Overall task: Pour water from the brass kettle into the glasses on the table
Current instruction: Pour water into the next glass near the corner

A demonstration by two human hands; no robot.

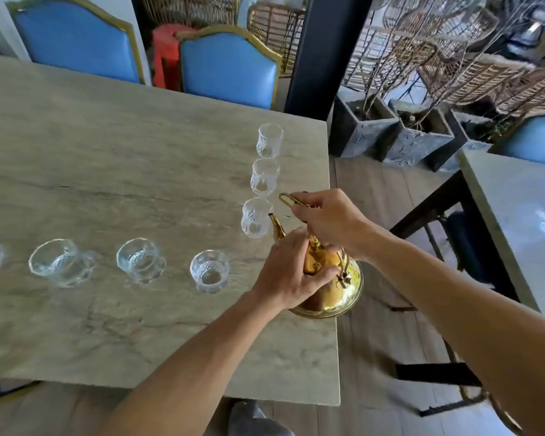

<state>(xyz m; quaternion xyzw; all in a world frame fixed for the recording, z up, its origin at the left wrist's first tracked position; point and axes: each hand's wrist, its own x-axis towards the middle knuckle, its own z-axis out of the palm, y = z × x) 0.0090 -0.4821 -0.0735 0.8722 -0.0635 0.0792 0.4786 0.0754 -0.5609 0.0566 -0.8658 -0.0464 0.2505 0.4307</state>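
Marble table [107,171], blue chairs behind, glasses laid out in an L. Brass kettle [331,287] is stood at the table's right edge, spout beside the nearest glass [255,218]. Handle [291,199] is gripped in the closed right hand [331,221]; lid and shoulder are pressed by the left hand [291,272], fingers wrapped. Risks: base slipped off the edge during the tilt; glass knocked by the spout; water overshot past the narrow rim.
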